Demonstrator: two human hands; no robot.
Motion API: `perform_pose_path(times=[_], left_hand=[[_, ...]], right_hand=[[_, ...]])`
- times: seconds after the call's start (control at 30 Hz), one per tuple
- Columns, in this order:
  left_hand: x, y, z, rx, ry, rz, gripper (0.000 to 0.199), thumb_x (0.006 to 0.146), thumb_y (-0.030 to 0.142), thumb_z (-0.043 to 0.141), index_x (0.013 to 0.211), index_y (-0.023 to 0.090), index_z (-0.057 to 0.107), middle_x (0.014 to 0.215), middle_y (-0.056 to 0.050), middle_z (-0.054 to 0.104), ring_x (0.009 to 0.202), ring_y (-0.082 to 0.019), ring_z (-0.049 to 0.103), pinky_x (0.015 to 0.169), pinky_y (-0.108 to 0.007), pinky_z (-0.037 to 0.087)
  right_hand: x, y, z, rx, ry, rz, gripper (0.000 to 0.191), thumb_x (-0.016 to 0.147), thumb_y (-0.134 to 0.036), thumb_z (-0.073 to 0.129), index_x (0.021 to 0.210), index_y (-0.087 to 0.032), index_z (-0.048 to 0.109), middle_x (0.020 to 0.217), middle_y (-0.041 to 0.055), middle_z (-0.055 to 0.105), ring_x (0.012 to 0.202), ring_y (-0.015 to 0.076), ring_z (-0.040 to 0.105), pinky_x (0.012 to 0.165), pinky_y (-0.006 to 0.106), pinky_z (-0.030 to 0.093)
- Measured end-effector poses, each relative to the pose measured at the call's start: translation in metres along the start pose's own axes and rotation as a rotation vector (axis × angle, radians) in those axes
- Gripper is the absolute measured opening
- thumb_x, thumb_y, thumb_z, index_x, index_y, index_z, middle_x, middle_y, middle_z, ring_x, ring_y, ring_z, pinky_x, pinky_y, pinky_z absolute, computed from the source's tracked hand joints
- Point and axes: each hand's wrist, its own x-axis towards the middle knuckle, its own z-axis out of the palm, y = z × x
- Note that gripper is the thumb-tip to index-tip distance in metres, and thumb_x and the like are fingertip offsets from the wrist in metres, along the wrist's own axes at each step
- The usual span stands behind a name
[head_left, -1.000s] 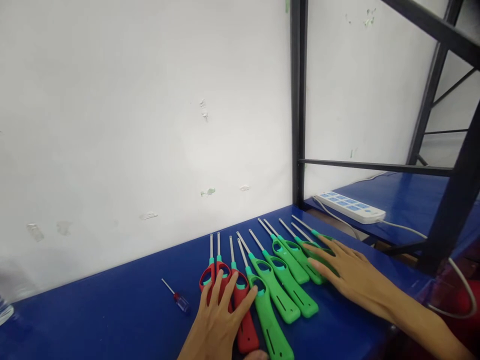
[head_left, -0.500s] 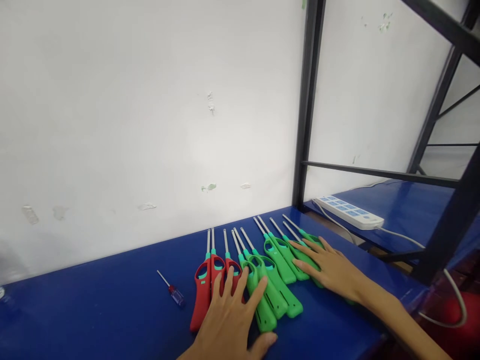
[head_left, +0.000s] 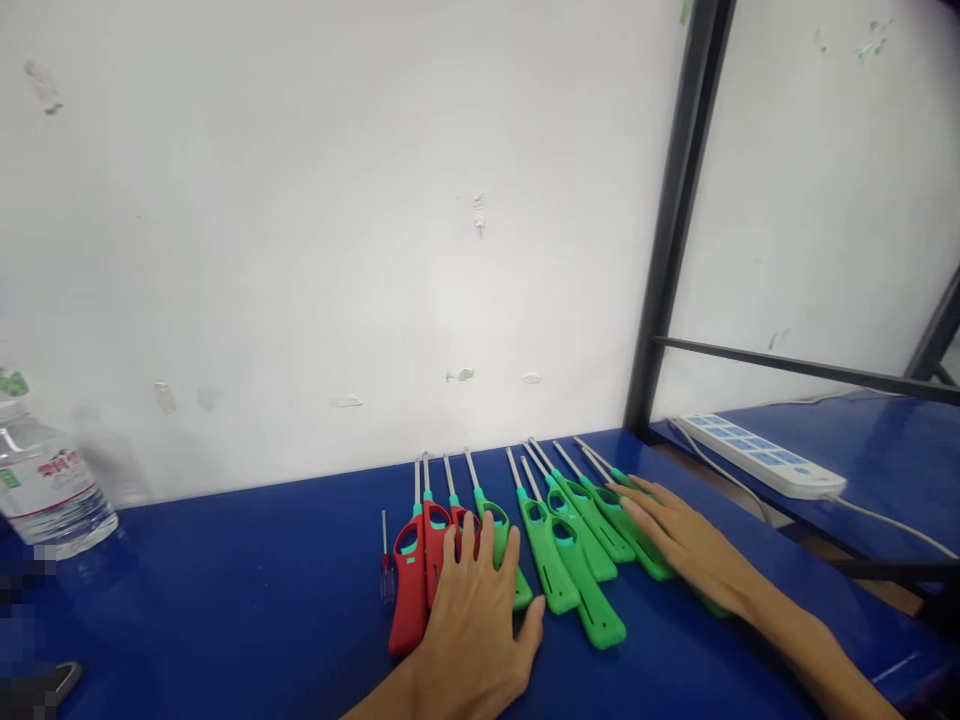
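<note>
A row of long-nosed gas lighters lies on the blue tabletop, metal tips toward the wall. My left hand (head_left: pixel 480 620) lies palm down with fingers spread over the red lighters and a green lighter (head_left: pixel 493 535), hiding parts of them. The leftmost red lighter (head_left: pixel 409 595) shows almost whole. Close against its left side is a small screwdriver (head_left: pixel 387 580). Several green lighters, among them one with its handle end nearest me (head_left: pixel 600 615), lie between my hands. My right hand (head_left: pixel 686 545) rests flat, fingers stretched, over the rightmost green lighters, partly covering them.
A white wall stands behind the blue table (head_left: pixel 225 610). At far left are a water bottle (head_left: pixel 52 490) and a dark object (head_left: pixel 45 690) at the edge. To the right stand a black metal frame post (head_left: pixel 675 220) and a white power strip (head_left: pixel 757 455) with its cable.
My view has turned left, bringing the bottle in. The red lighters and one green lighter now lie nearer the screwdriver, which has turned to point at the wall. The middle green lighters have spread apart.
</note>
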Motion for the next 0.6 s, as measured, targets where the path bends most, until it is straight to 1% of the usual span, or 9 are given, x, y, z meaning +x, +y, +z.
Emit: perform_pose_path(times=[0.07,0.13,0.2,0.27,0.3,0.37,0.47,0.53,0.6], left_hand=[[-0.003,-0.001,-0.003,-0.037,0.012,0.089,0.075,0.108,0.057,0.044,0.172,0.025,0.022,0.178,-0.02,0.018,0.163,-0.048,0.008,0.127,-0.077,0.016],[-0.006,0.002,-0.002,-0.074,-0.016,0.255,0.082,0.103,0.067,0.052,0.171,0.041,0.016,0.18,-0.013,0.013,0.164,-0.045,0.008,0.126,-0.076,0.019],[-0.007,0.01,0.004,-0.102,-0.064,0.429,0.079,0.097,0.075,0.059,0.166,0.054,0.025,0.18,-0.008,0.019,0.163,-0.043,0.016,0.125,-0.072,0.028],[-0.004,0.019,0.013,-0.103,-0.033,0.479,0.051,0.112,0.059,0.042,0.162,0.058,0.032,0.18,-0.007,0.022,0.163,-0.038,0.018,0.126,-0.067,0.031],[-0.002,0.022,0.017,-0.096,-0.017,0.489,0.049,0.112,0.06,0.042,0.16,0.055,0.038,0.178,-0.009,0.028,0.162,-0.04,0.021,0.124,-0.069,0.033],[0.004,0.026,0.023,-0.072,0.024,0.481,0.048,0.111,0.059,0.043,0.155,0.041,0.051,0.173,-0.016,0.038,0.16,-0.045,0.029,0.121,-0.073,0.035],[0.012,0.025,0.026,-0.021,0.089,0.466,0.046,0.112,0.044,0.041,0.144,0.018,0.061,0.167,-0.026,0.043,0.157,-0.049,0.035,0.122,-0.076,0.033],[0.014,0.023,0.026,0.012,0.125,0.472,0.045,0.113,0.038,0.04,0.146,0.013,0.058,0.167,-0.028,0.043,0.158,-0.049,0.033,0.123,-0.075,0.034],[0.013,0.023,0.029,0.04,0.149,0.48,0.043,0.113,0.038,0.041,0.148,0.017,0.057,0.165,-0.024,0.047,0.158,-0.047,0.035,0.123,-0.071,0.038]], right_hand=[[-0.003,0.006,-0.003,0.068,0.039,0.054,0.074,0.108,-0.07,0.02,0.147,-0.031,0.068,0.162,0.0015,0.058,0.153,0.0292,0.05,0.131,0.05,0.034],[-0.004,0.014,-0.005,0.121,0.072,0.111,0.077,0.108,-0.069,0.016,0.143,-0.029,0.071,0.155,0.0029,0.065,0.148,0.0293,0.056,0.129,0.049,0.037],[-0.003,0.021,-0.005,0.153,0.078,0.16,0.077,0.107,-0.07,0.018,0.134,-0.03,0.077,0.142,0.0034,0.075,0.139,0.0329,0.065,0.124,0.053,0.044],[0.001,0.028,-0.003,0.163,0.078,0.176,0.075,0.103,-0.073,0.024,0.12,-0.03,0.083,0.134,0.0042,0.079,0.135,0.0365,0.068,0.122,0.055,0.046],[0.002,0.03,-0.002,0.162,0.079,0.172,0.072,0.1,-0.074,0.03,0.116,-0.029,0.084,0.133,0.005,0.079,0.134,0.0378,0.068,0.122,0.055,0.046],[0.005,0.036,0.001,0.153,0.093,0.159,0.067,0.093,-0.075,0.043,0.115,-0.027,0.085,0.131,0.0075,0.08,0.131,0.04,0.07,0.12,0.055,0.048],[0.006,0.049,0.005,0.132,0.129,0.149,0.061,0.087,-0.071,0.05,0.112,-0.029,0.085,0.124,0.0099,0.082,0.121,0.0431,0.074,0.111,0.059,0.055],[0.004,0.061,0.005,0.114,0.167,0.132,0.052,0.087,-0.07,0.051,0.103,-0.035,0.086,0.116,0.0111,0.084,0.111,0.0437,0.078,0.099,0.059,0.061],[0.002,0.072,0.003,0.087,0.226,0.094,0.046,0.092,-0.069,0.049,0.097,-0.041,0.085,0.105,0.0145,0.086,0.094,0.0436,0.081,0.081,0.059,0.064]])
